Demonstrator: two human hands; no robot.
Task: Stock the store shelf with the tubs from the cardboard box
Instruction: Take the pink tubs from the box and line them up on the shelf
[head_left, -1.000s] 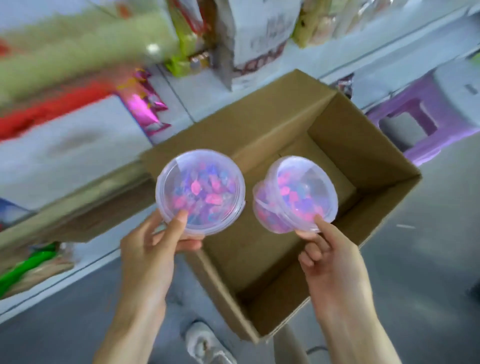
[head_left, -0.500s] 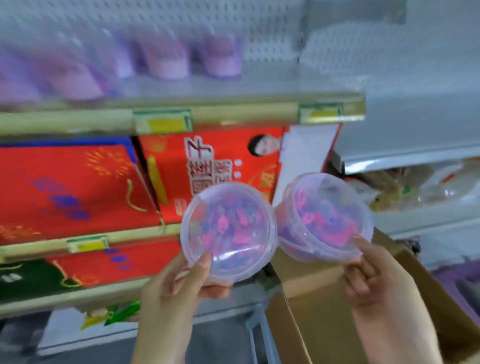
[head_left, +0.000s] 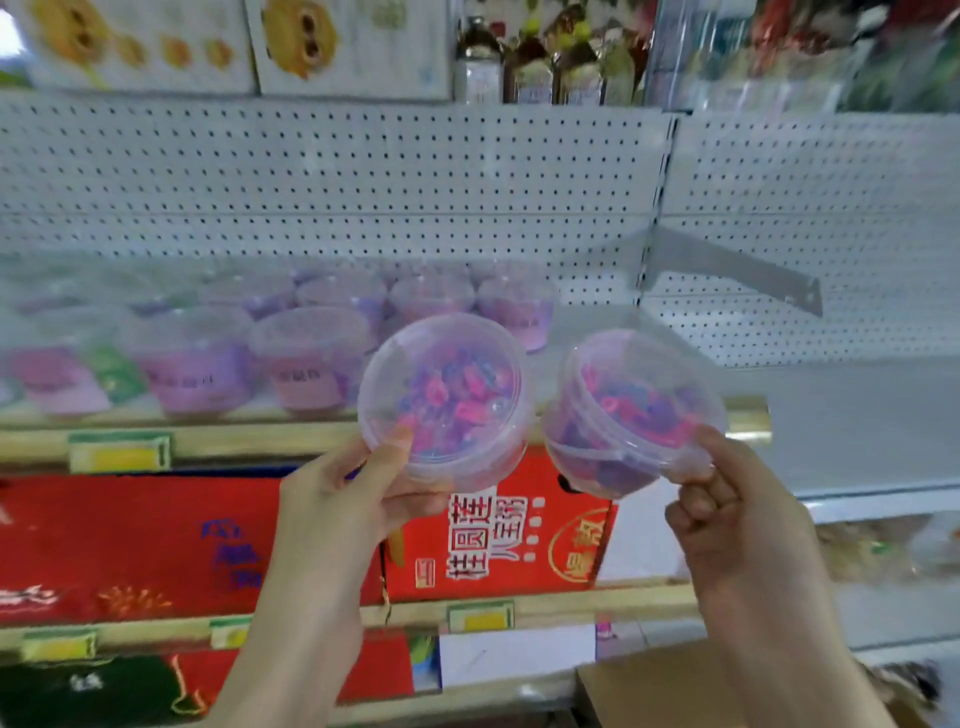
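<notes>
- Carrying two clear lidded tubs of pink and purple pieces, one per hand, both raised in front of the shelf's front edge and neither set down.
- Left tub (head_left: 441, 400): tipped so its lid faces the camera. It touches or nearly touches the right tub (head_left: 623, 415), which leans with its lid turned up and to the left.
- Left hand (head_left: 343, 499): clasps its tub from below, thumb pressed on the lower lid and fingers wrapped behind the wall.
- Right hand (head_left: 737, 509): pinches its tub's lower right rim between thumb and forefinger, the other fingers curled into the palm. Most of this tub sits up and left of the pinch, so I judge it the weaker hold.
- Shelf (head_left: 592, 332): bare space lies just behind the held tubs, to the right of the stocked tubs (head_left: 311, 358), which stand in blurred rows.
- Progress, as a judgement: well along, with many tubs placed and these two left to seat in the gap.
- Cardboard box (head_left: 639, 686): only a corner shows at lower right, so I cannot tell what remains inside.
- Red boxes (head_left: 130, 540) fill the shelf below.
</notes>
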